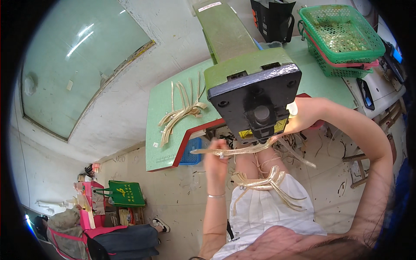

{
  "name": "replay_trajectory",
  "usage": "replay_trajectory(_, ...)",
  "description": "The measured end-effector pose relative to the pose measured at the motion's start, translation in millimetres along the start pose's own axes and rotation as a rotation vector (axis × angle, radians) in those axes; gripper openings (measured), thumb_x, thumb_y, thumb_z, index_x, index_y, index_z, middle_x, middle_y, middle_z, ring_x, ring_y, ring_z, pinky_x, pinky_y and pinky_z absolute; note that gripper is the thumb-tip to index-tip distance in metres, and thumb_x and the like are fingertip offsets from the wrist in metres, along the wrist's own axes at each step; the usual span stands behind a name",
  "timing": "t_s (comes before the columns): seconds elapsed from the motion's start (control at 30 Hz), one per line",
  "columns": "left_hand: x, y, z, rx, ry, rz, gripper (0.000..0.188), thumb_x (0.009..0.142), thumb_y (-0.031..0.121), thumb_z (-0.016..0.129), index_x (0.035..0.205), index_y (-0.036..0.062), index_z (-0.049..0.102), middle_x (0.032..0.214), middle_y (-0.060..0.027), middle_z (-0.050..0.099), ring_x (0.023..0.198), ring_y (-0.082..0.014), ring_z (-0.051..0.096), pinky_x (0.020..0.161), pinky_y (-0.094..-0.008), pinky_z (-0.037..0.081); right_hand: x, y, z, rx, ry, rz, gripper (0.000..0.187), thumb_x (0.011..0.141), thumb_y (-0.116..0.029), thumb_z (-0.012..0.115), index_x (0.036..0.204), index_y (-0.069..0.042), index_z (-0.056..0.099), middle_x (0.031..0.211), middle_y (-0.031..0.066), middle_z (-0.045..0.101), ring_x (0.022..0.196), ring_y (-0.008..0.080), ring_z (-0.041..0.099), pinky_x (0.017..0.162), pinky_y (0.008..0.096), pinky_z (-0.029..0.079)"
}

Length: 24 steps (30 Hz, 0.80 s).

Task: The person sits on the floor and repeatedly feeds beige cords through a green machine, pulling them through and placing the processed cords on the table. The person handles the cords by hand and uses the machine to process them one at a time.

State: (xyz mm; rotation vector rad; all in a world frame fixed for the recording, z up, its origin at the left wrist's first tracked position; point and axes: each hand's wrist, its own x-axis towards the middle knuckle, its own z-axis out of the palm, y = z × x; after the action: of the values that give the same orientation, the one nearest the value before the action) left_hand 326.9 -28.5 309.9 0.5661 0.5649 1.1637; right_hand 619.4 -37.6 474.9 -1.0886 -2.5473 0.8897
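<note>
A gold strap piece (pixel 242 150) stretches level beneath the black front of a green machine head (pixel 255 99). My left hand (pixel 215 158) is closed on its left part, where a small shiny bit shows; the fingers are slightly blurred. My right hand (pixel 299 116) curls in from the right beside the machine, its fingers bent to the strap's right end and partly hidden by the machine head. Under that hand another pale strap end (pixel 299 154) slants down. More gold straps (pixel 271 181) lie on the white garment on my lap.
The green table (pixel 162 99) with a red edge holds a pile of gold straps (pixel 182 108) at left. Stacked baskets (pixel 342 34) and a black bag (pixel 273 19) are at the back right. A blue crate (pixel 190 151) sits below. A person (pixel 117 238) and a green bag (pixel 125 193) are at lower left.
</note>
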Motion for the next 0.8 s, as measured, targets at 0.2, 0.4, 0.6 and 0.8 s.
replay_trajectory(0.2, -42, -42, 97, 0.365, -0.431, -0.083, 0.037, 0.088, 0.007, 0.056, 0.122, -0.0065, 0.049, 0.114, -0.0158, 0.059, 0.109, -0.0218, 0.056, 0.092, -0.0315, 0.044, 6, -21, 5, 0.01, 0.009, -0.065, 0.047, 0.08, -0.037, 0.065, 0.115, -0.006, 0.057, 0.108, 0.014, 0.06, 0.096, 0.0284, 0.056, 0.084, 0.033, 0.045)
replay_trajectory(0.4, -60, -37, 129, 0.545, -0.003, 0.079, 0.019, 0.09, 0.011, 0.057, 0.085, -0.0042, 0.066, 0.068, -0.0059, 0.064, 0.058, -0.008, 0.056, 0.053, -0.0178, 0.041, 0, -25, 8, 0.039, 0.107, -0.057, 0.041, 0.08, -0.033, 0.067, 0.11, -0.006, 0.059, 0.105, 0.0125, 0.061, 0.093, 0.0277, 0.058, 0.083, 0.0336, 0.046)
replay_trajectory(0.6, -72, -8, 114, 0.577, 0.026, 0.047, 0.022, 0.091, 0.013, 0.057, 0.079, -0.0037, 0.065, 0.07, -0.0047, 0.062, 0.06, -0.0085, 0.056, 0.056, -0.0201, 0.044, -8, -18, 12, 0.045, 0.145, 0.012, 0.039, 0.08, -0.031, 0.066, 0.11, -0.006, 0.06, 0.101, 0.0142, 0.058, 0.089, 0.028, 0.057, 0.079, 0.0344, 0.046)
replay_trajectory(0.8, -70, 14, 66, 0.473, 0.065, 0.054, 0.022, 0.092, 0.015, 0.055, 0.079, -0.0023, 0.061, 0.062, -0.002, 0.056, 0.054, -0.007, 0.049, 0.052, -0.02, 0.038, -12, -25, 48, -0.044, 0.049, 0.062, 0.029, 0.083, -0.029, 0.06, 0.08, -0.001, 0.066, 0.069, 0.0106, 0.059, 0.067, 0.0264, 0.06, 0.057, 0.0337, 0.047)
